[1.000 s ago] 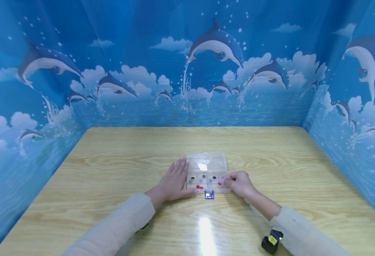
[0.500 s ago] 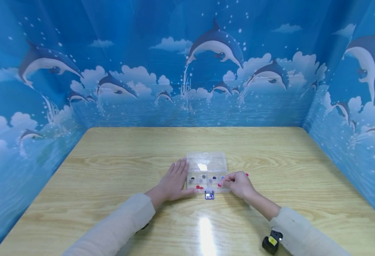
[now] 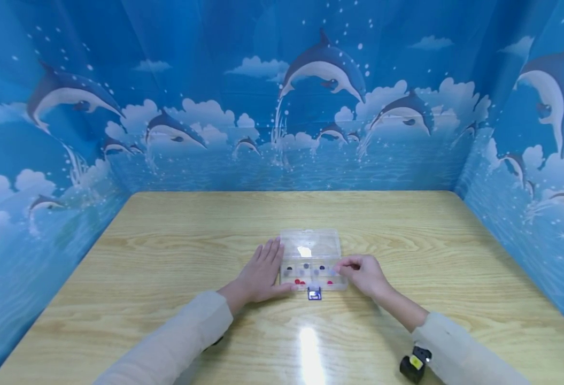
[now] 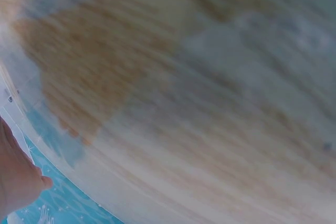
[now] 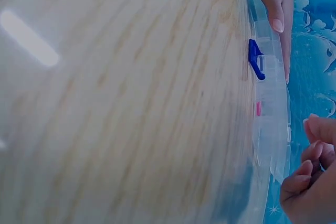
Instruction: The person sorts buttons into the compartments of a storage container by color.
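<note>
A clear plastic compartment box (image 3: 310, 272) lies on the table with its lid (image 3: 310, 242) opened away. A pink piece (image 3: 330, 282) lies in its front right compartment, and red pieces (image 3: 299, 282) in the front left. Small dark pieces (image 3: 322, 268) sit in the back row. My left hand (image 3: 261, 272) rests along the box's left side, fingers straight, its thumb at the front edge. My right hand (image 3: 362, 272) hovers over the right side, fingers bent. In the right wrist view, my right fingertips (image 5: 313, 124) stand apart from the thumb, with nothing visible between them.
A blue latch (image 3: 314, 293) sticks out from the box's front edge toward me. The wooden table (image 3: 190, 230) extends around the box. Blue dolphin-print curtains (image 3: 243, 107) stand behind and at both sides. A black wrist camera (image 3: 415, 363) hangs by the right sleeve.
The pink piece has left my right fingertips and lies in the front right compartment. My right hand has lifted slightly and now covers the pink spot seen behind it. My left hand stays put.
</note>
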A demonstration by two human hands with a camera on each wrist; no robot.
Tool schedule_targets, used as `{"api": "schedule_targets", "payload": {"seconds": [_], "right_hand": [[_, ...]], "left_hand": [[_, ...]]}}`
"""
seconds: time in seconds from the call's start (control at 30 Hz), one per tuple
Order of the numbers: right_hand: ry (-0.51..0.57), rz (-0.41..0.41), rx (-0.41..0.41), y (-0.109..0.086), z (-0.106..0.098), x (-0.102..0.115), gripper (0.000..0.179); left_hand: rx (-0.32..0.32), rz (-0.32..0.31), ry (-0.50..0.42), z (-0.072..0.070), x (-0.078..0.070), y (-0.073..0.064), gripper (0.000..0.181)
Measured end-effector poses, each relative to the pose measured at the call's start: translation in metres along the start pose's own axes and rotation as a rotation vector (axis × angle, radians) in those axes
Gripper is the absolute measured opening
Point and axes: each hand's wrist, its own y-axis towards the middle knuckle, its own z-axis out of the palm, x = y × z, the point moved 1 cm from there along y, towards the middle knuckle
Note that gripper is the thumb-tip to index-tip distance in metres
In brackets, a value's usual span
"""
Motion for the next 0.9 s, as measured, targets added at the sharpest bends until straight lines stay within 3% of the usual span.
{"api": "schedule_targets", "payload": {"seconds": [0.23, 0.6, 0.9], "right_hand": [[-0.014, -0.086, -0.005, 0.001, -0.007, -0.005, 0.016], [-0.05, -0.072, -0.052, 0.0, -0.018, -0.012, 0.019], [-0.106, -0.122, -0.077, 0.001, -0.028, -0.021, 0.016]], "left_hand": [[0.009, -0.002, -0.016, -0.001, -0.001, -0.001, 0.098], [0.008, 0.005, -0.001, -0.002, 0.0, -0.001, 0.097], [0.01, 0.004, -0.001, -0.002, 0.0, 0.0, 0.097]]}}
